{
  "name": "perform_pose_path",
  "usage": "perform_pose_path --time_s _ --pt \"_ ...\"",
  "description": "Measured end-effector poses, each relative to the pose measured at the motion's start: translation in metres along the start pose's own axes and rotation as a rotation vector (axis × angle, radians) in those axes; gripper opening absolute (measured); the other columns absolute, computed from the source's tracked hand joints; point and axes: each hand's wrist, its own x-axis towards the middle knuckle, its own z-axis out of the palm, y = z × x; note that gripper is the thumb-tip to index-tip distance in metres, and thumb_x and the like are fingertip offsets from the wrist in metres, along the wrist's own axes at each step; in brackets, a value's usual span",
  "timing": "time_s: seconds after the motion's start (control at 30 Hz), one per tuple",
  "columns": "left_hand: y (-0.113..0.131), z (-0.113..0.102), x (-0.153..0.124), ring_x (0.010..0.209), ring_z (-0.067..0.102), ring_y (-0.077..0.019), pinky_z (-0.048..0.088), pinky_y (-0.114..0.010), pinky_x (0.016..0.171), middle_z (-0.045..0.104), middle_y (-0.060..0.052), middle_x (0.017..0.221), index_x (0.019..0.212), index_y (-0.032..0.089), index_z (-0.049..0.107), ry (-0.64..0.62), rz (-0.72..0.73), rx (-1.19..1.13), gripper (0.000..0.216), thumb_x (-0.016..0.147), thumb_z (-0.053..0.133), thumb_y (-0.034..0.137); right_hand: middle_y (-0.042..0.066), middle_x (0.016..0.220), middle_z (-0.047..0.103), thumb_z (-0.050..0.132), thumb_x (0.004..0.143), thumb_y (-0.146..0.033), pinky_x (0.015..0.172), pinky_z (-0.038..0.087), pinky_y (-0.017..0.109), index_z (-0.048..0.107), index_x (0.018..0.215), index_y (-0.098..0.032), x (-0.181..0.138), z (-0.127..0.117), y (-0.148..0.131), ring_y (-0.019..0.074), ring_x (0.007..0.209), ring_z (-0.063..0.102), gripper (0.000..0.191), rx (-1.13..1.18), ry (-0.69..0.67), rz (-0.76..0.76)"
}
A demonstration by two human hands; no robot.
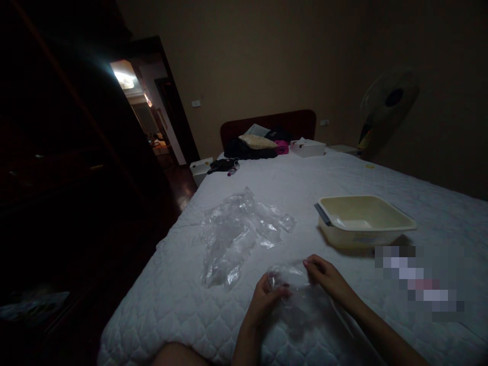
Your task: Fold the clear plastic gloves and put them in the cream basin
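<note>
A clear plastic bag stretches between my two hands over the near part of the bed. My left hand is closed on its left edge, thumb pointing inward across the film. With fingertips pinched together, my right hand grips the bag's upper right edge. Beyond my left hand, a crumpled heap of clear plastic bags lies on the quilt; I cannot tell how many there are. A cream plastic basin with grey handles sits to the right, farther off than my right hand.
The white quilted bed fills the middle. A blurred-out item lies right of my right arm. Clothes and a white box are by the headboard. A fan stands at the right, a doorway at the left.
</note>
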Motion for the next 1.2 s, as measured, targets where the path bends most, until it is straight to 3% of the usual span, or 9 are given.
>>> perform_pose_path --time_s 0.17,0.27,0.37,0.47,0.6,0.8,0.97,1.07,1.2 --pt "-0.005 -0.001 0.001 0.063 0.062 -0.0167 0.047 -0.028 0.064 0.065 -0.006 0.073 0.083 0.012 0.06 -0.005 0.02 -0.048 0.039 0.056 0.079 0.033 -0.003 0.047 0.052 0.045 0.076 -0.056 0.051 0.04 0.026 0.052 0.062 -0.02 -0.001 -0.004 0.005 0.015 0.049 0.052 0.04 -0.086 0.04 0.012" --pt "-0.005 0.0 -0.002 0.066 0.061 -0.0171 0.047 -0.031 0.068 0.064 -0.006 0.073 0.082 0.012 0.062 -0.057 -0.073 -0.091 0.039 0.056 0.08 0.032 -0.005 0.046 0.05 0.046 0.076 -0.057 0.048 0.038 0.025 0.056 0.075 -0.02 -0.002 -0.004 0.006 0.0147 0.047 0.05 0.039 -0.059 0.025 0.021" --pt "-0.003 0.003 -0.004 0.071 0.061 -0.0191 0.048 -0.036 0.073 0.063 -0.006 0.075 0.08 0.012 0.062 -0.066 -0.142 -0.136 0.038 0.062 0.075 0.043 -0.003 0.051 0.052 0.047 0.075 -0.057 0.052 0.041 0.026 0.055 0.067 -0.02 -0.003 -0.004 0.005 0.0149 0.053 0.053 0.039 -0.045 0.037 -0.017" --pt "0.0 0.005 -0.004 0.076 0.062 -0.0207 0.048 -0.036 0.074 0.064 -0.007 0.08 0.078 0.013 0.061 -0.002 -0.074 -0.135 0.037 0.065 0.072 0.047 -0.002 0.054 0.053 0.047 0.074 -0.059 0.051 0.042 0.026 0.049 0.058 -0.02 -0.004 -0.004 0.001 0.0147 0.053 0.054 0.042 -0.014 0.051 0.017" --pt "0.003 0.003 0.0 0.085 0.062 -0.0222 0.048 -0.031 0.072 0.064 -0.01 0.094 0.092 0.015 0.058 0.025 0.054 -0.047 0.042 0.065 0.074 0.043 -0.007 0.047 0.043 0.049 0.073 -0.058 0.042 0.037 0.023 0.044 0.06 -0.021 -0.006 -0.002 -0.004 0.0107 0.042 0.045 0.04 0.047 0.004 0.058" --pt "-0.001 -0.002 0.007 0.06 0.064 -0.0166 0.047 -0.023 0.051 0.064 -0.005 0.073 0.079 0.013 0.056 0.137 0.063 0.062 0.04 0.066 0.069 0.049 -0.008 0.045 0.045 0.049 0.074 -0.056 0.04 0.035 0.022 0.049 0.07 -0.02 -0.007 -0.001 -0.004 0.0101 0.039 0.045 0.036 0.074 -0.065 0.088" --pt "-0.002 -0.003 0.009 0.041 0.057 -0.0099 0.04 -0.018 0.036 0.065 -0.004 0.075 0.08 0.014 0.054 0.26 0.058 0.115 0.048 0.062 0.067 0.057 -0.002 0.059 0.059 0.047 0.072 -0.06 0.045 0.042 0.026 0.055 0.084 -0.019 -0.006 -0.004 -0.004 0.0152 0.048 0.058 0.044 0.07 -0.062 0.154" --pt "0.0 0.0 0.009 0.037 0.054 -0.0084 0.037 -0.017 0.033 0.066 -0.005 0.075 0.077 0.014 0.054 0.262 0.042 0.145 0.052 0.059 0.067 0.061 0.0 0.064 0.063 0.053 0.07 -0.058 0.052 0.046 0.028 0.056 0.088 -0.019 -0.004 -0.005 -0.002 0.0177 0.058 0.062 0.044 0.045 -0.045 0.1" --pt "0.0 0.002 0.008 0.037 0.055 -0.0087 0.038 -0.018 0.033 0.066 -0.006 0.084 0.086 0.015 0.053 0.224 0.023 0.142 0.059 0.059 0.063 0.066 -0.002 0.061 0.06 0.053 0.073 -0.055 0.047 0.045 0.026 0.056 0.082 -0.019 -0.001 -0.002 0.003 0.0145 0.051 0.057 0.037 0.048 -0.036 0.038"
